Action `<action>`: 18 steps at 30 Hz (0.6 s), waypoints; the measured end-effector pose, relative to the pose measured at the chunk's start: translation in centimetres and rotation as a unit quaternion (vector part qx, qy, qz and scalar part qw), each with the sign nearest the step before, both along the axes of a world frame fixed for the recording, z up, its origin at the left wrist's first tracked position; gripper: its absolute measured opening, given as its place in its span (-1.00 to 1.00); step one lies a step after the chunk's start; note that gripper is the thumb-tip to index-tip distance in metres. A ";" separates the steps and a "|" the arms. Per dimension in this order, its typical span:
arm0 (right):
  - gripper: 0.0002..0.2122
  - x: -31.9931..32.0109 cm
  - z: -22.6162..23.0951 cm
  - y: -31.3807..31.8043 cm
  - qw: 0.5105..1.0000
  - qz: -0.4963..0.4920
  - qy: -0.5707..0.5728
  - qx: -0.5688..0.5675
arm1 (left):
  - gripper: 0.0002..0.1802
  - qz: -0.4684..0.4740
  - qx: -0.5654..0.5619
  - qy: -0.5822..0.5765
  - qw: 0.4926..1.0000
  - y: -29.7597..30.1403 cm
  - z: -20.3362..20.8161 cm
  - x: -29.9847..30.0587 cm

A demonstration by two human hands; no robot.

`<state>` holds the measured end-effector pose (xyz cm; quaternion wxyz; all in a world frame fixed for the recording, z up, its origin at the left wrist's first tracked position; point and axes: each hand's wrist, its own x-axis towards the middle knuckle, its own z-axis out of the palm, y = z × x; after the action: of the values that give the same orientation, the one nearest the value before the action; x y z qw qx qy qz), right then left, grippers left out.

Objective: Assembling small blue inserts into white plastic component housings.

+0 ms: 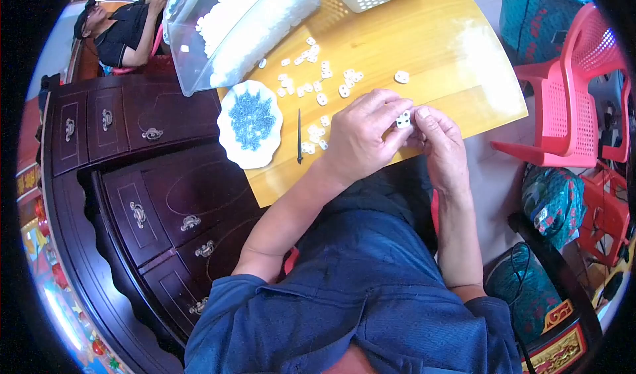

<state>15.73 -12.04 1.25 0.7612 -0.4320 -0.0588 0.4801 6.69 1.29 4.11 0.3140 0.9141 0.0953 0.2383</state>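
Grasping a small white block (403, 119), the left hand (368, 132) and right hand (440, 139) meet over the surface (424, 36), a dark stick (299, 137) lying near a white plate (257, 160).

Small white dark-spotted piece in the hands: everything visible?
The small white blocky piece shows several dark round spots, possibly holes; it looks like hard plastic. The bare left hand pinches it, partly covering it; the bare right hand is at its right, contact unclear. It appears held above the yellow wooden table.
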 end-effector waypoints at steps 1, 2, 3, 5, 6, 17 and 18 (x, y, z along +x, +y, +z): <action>-0.82 -0.1 0.3 0.1 1.000 -0.009 -0.001 -0.021 | -0.65 0.000 0.000 0.000 1.000 0.0 0.0 0.0; -0.82 0.0 0.0 0.0 1.000 -0.010 0.000 -0.021 | -0.66 -0.002 0.000 0.005 1.000 0.0 0.1 0.0; -0.81 0.0 -0.4 -0.1 1.000 0.003 -0.013 -0.022 | -0.67 -0.003 0.000 0.009 1.000 0.0 0.2 0.0; -0.80 0.1 -0.7 -0.1 0.999 0.016 -0.024 -0.023 | -0.68 -0.008 -0.005 0.011 1.000 0.0 0.3 0.0; -0.80 0.0 -0.7 -0.1 0.999 0.014 -0.036 -0.023 | -0.68 -0.013 -0.011 0.013 1.000 0.0 0.3 0.0; -0.81 -0.2 -0.5 -0.1 0.997 -0.015 -0.071 -0.025 | -0.72 -0.015 0.012 -0.005 1.000 -0.1 0.0 0.3; -0.81 -0.2 -0.6 -0.1 0.996 -0.018 -0.085 -0.036 | -0.71 -0.013 0.016 -0.003 1.000 -0.1 -0.1 0.2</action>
<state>15.49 -12.15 0.66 0.7460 -0.4994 -0.0984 0.4293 6.94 1.16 4.03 0.3028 0.9194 0.0787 0.2382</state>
